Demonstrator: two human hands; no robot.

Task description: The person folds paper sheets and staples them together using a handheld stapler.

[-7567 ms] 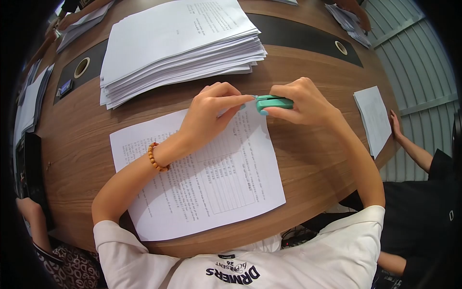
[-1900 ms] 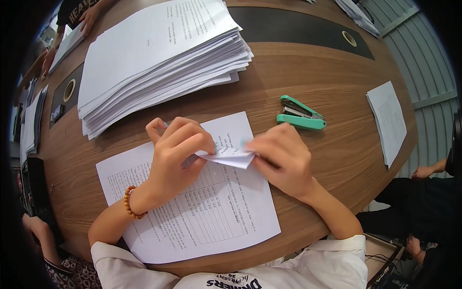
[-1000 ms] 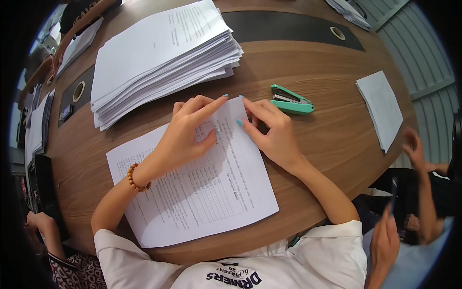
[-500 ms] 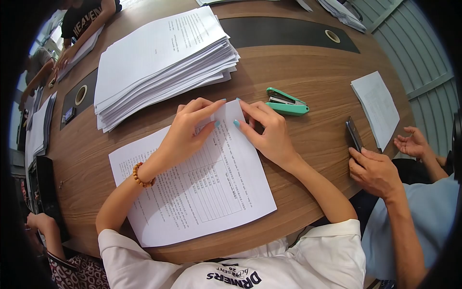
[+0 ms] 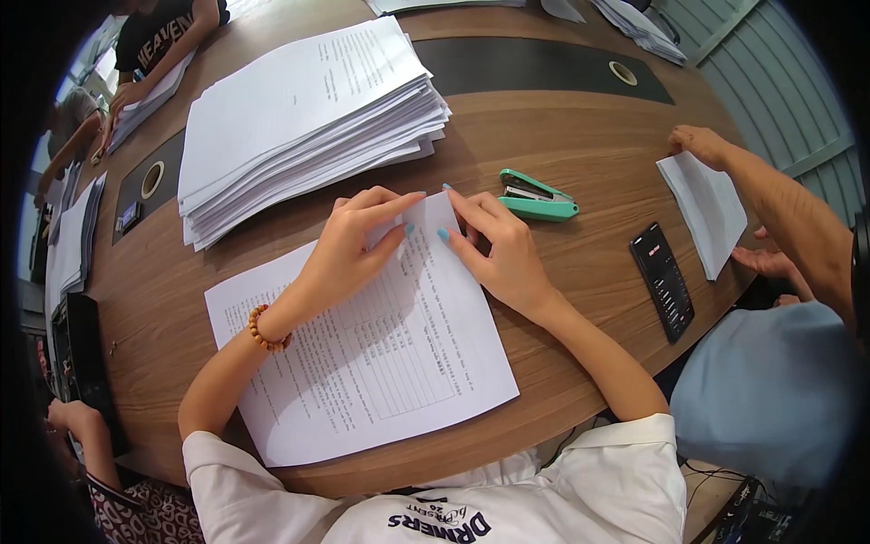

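Note:
Printed sheets [image 5: 399,363] lie in front of me on the wooden table, turned at an angle. My left hand [image 5: 358,240] rests on their upper part, thumb and fingers apart, with a beaded bracelet on the wrist. At the sheets' upper right corner is my right hand [image 5: 498,240], thumb and index finger spread at the edge, the other fingers curled beneath. Just beyond my right hand lies a green stapler [image 5: 541,207], its jaws apart, touched by neither hand. A tall stack of printed paper [image 5: 299,109] stands behind the sheets.
To the right, a co-worker's hands hold a thin paper bundle [image 5: 705,204] by its edges. A black phone [image 5: 663,281] with a lit screen lies nearer me. Another person leans over papers at the upper left. A black box [image 5: 86,372] sits at the left edge.
The stapler, earlier in my right hand, lies on the table. My hands let the folded-up corner down flat. A co-worker has come in at the right, put down a phone and taken hold of the bundle.

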